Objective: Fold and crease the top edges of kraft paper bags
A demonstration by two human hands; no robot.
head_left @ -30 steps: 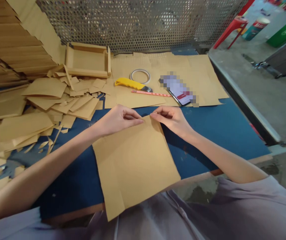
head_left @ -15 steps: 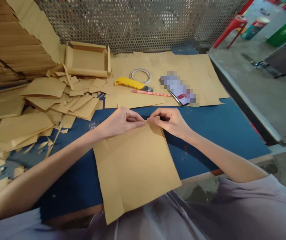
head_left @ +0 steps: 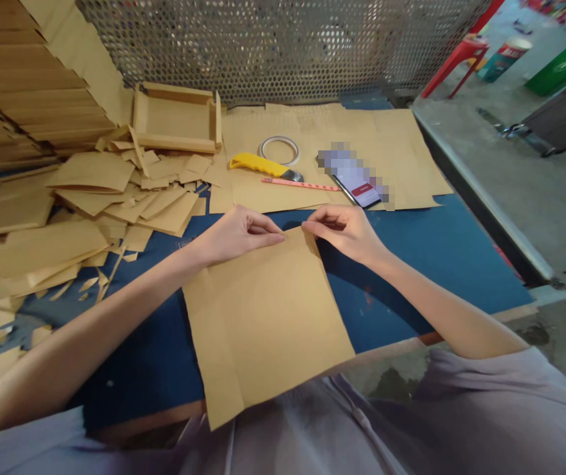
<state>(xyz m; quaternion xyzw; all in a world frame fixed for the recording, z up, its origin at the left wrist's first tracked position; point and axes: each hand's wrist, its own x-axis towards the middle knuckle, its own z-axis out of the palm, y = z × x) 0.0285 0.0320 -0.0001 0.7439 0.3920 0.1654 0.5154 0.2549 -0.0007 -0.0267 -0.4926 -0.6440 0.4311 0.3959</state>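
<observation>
A sheet of brown kraft paper (head_left: 273, 316) lies over the front edge of the blue table, its near end hanging toward my body. A crease runs along its left side. My left hand (head_left: 248, 234) pinches the sheet's far edge between thumb and fingers. At the far right corner, my right hand (head_left: 340, 227) also has thumb and fingertips closed on the paper. A small gap separates the two hands, and the far edge shows between them.
Beyond the hands lie a yellow utility knife (head_left: 263, 165), a tape roll (head_left: 280, 138), a pink pencil (head_left: 300, 185) and a phone (head_left: 355, 181) on brown sheets. Paper scraps (head_left: 85, 204) and a cardboard tray (head_left: 177, 119) are at left. A perforated metal panel (head_left: 253, 49) stands behind.
My right hand has slid right along the far edge to the corner, away from my left hand. My left hand has shifted slightly left, still pinching the sheet.
</observation>
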